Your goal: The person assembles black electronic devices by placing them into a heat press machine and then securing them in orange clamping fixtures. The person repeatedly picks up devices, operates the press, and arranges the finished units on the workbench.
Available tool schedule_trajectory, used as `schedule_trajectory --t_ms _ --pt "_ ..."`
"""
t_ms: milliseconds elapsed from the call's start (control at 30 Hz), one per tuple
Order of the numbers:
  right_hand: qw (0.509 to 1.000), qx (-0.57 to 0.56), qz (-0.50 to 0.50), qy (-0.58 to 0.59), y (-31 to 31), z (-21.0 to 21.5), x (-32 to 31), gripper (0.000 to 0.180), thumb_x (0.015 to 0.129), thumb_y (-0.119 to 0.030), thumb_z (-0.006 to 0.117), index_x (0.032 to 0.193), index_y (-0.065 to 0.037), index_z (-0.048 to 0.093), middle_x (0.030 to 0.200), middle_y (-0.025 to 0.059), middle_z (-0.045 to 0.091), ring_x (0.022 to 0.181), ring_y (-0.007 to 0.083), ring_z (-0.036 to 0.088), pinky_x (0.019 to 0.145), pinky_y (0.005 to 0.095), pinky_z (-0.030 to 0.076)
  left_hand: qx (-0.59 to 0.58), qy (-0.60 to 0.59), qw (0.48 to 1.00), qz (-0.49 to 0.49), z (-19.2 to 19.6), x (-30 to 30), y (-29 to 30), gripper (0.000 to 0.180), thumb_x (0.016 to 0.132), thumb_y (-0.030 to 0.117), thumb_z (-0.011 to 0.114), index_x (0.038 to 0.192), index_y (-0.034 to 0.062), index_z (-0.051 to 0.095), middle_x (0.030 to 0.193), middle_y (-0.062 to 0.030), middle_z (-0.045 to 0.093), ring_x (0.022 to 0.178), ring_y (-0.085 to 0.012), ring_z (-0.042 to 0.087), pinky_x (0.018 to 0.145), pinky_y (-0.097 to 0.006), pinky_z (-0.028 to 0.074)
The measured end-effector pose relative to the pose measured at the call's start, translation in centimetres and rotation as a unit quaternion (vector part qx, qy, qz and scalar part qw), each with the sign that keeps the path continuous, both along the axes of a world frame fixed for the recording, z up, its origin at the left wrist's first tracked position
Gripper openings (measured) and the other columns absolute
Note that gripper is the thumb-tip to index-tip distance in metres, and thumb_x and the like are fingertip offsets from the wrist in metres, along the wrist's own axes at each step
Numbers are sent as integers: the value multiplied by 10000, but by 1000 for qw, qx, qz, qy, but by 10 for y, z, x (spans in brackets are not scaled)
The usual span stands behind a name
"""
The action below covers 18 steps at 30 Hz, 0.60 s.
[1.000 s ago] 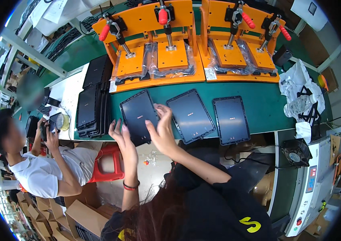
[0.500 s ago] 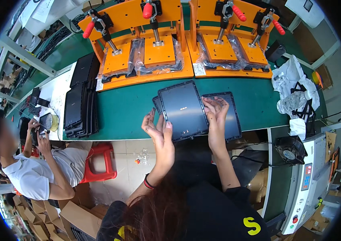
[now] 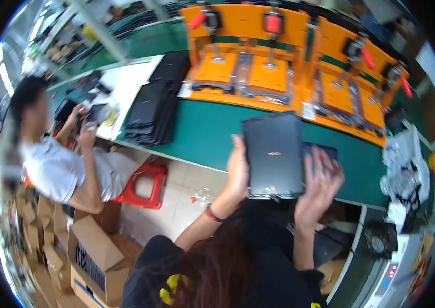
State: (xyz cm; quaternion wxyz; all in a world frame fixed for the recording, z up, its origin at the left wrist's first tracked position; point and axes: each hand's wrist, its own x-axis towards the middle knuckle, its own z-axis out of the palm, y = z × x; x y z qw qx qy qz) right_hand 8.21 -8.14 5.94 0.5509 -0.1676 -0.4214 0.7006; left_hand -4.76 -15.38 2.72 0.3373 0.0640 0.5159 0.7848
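Note:
A flat black rectangular cover [image 3: 273,154], like a tablet's back shell, is held tilted over the table's front edge. My left hand [image 3: 238,167] is closed on its left edge, thumb up along the side. Beside the right edge is my right hand [image 3: 321,187], slightly blurred, with its fingers stretched and spread; whether it touches the cover is hard to tell. A second black cover [image 3: 325,151] lies on the table behind my right fingers, partly hidden.
Orange clamp fixtures [image 3: 248,28] with red handles line the back of the green table [image 3: 202,126]. Black covers [image 3: 148,115] are stacked left. A co-worker [image 3: 56,164] sits there beside a red stool [image 3: 148,185]. Plastic bags [image 3: 404,154] lie at right; cartons [image 3: 94,244] stand lower left.
The view has swung left, so the fixtures and stack appear farther right. The held cover has turned more upright. My right fingers have spread from their hold on its edge.

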Motion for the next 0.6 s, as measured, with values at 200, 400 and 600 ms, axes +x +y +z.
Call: schedule_trajectory --t_ms 200,400,600 --pt "971 -71 111 -201 -38 -51 60 393 936 -39 455 1307 -14 328 1059 80 497 853 131 500 729 297 450 99 -56 993 -10 10 11 3 704 967 555 240 1417 15 291 1336 -109 447 1164 -161 489 992 -287 419" --pt "977 -91 128 -143 -53 -47 47 186 979 -123 469 1108 10 477 847 81 578 751 139 563 697 276 462 85 51 995 28 1 26 13 720 978 543 217 1434 -13 252 1433 -115 352 1307 -192 338 1098 -299 251" --pt "973 -105 141 -149 -53 -35 42 138 981 -123 462 1016 7 489 851 110 614 776 162 611 706 266 499 78 97 992 27 -4 23 17 741 979 547 152 1436 -32 221 1464 -143 298 1347 -208 278 1120 -307 194"
